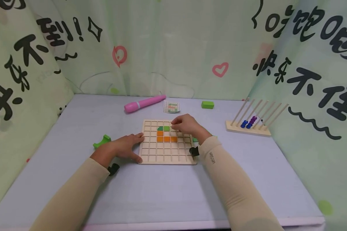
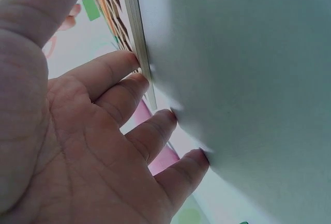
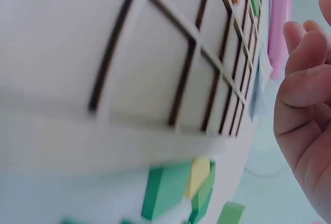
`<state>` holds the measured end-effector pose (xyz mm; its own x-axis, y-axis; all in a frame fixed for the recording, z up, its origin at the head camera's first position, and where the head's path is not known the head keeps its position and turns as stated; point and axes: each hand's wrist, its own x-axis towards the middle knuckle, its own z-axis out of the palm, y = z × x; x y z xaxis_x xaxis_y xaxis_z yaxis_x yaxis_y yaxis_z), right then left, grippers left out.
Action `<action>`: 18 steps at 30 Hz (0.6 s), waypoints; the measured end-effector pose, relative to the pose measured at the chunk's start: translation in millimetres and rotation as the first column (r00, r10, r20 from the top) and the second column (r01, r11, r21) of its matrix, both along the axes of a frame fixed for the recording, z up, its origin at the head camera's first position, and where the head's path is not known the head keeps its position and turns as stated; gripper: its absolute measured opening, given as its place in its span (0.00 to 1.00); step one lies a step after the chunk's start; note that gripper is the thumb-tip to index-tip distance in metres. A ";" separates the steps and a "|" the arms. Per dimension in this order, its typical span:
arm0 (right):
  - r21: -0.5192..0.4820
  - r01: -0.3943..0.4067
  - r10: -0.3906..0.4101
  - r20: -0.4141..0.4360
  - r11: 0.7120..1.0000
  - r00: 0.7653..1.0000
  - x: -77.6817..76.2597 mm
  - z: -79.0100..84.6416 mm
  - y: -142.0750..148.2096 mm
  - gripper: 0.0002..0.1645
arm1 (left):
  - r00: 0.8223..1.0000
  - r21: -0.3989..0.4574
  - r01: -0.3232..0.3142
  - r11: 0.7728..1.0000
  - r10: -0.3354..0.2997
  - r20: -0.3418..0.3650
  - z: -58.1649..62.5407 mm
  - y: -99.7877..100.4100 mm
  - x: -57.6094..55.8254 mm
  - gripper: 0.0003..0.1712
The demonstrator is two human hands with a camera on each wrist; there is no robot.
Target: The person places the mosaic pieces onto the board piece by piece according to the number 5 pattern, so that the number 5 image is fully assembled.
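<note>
A square wooden grid board (image 1: 167,154) lies on the table with tiles in its cells: orange tiles (image 1: 166,139), a light green tile (image 1: 166,128) and a dark green tile (image 1: 160,128). My left hand (image 1: 124,147) rests at the board's left side, thumb and fingers spread along its edge; the left wrist view shows these fingers (image 2: 116,105) loosely bent and holding nothing. Above the board's upper part is my right hand (image 1: 186,124), its fingers bent together beside the light green tile. Whether a tile sits between those fingertips is hidden.
Beyond the board lie a pink marker-like stick (image 1: 144,103), a patterned card (image 1: 171,107) and a green block (image 1: 207,105). A peg rack with beads (image 1: 248,127) stands right. A green arch block (image 1: 102,141) lies left. Green and yellow blocks (image 3: 168,188) lie beside the board's right edge.
</note>
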<state>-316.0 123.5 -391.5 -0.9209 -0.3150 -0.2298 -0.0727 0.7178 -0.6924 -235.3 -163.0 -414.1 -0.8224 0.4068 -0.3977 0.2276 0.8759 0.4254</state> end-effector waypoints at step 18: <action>0.105 0.149 -0.148 -0.013 0.983 0.989 6.7 -4.8 71.3 0.20 | 1.000 0.029 0.008 1.000 -0.008 -0.007 3.3 -1.2 5.1 0.61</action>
<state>-309.3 194.9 -396.4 -0.9567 -0.1486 -0.2502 0.0373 0.7900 -0.6120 -230.3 -164.2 -410.8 -0.8215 0.4247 -0.3804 0.2374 0.8615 0.4489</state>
